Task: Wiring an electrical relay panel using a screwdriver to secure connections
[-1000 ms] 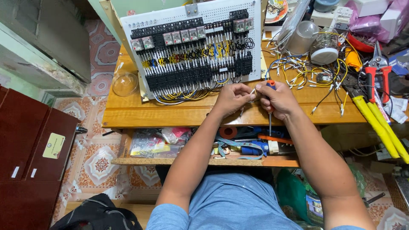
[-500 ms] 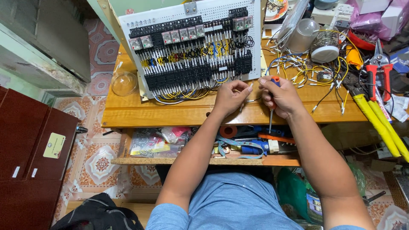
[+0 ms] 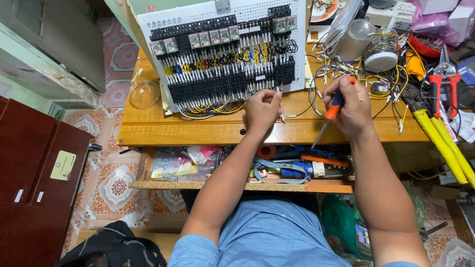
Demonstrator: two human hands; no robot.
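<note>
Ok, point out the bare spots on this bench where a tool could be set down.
Bare wood runs along the front edge of the bench, between the wired panel and the drawer below, left of the left hand. The right end, around the loose wires and yellow-handled cutters, is crowded.

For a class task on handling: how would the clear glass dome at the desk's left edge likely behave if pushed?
The clear glass dome looks rounded, so it would probably slide or rock. It sits near the wooden desk edge, so a push might send it off. If glass, it is likely fragile.
</note>
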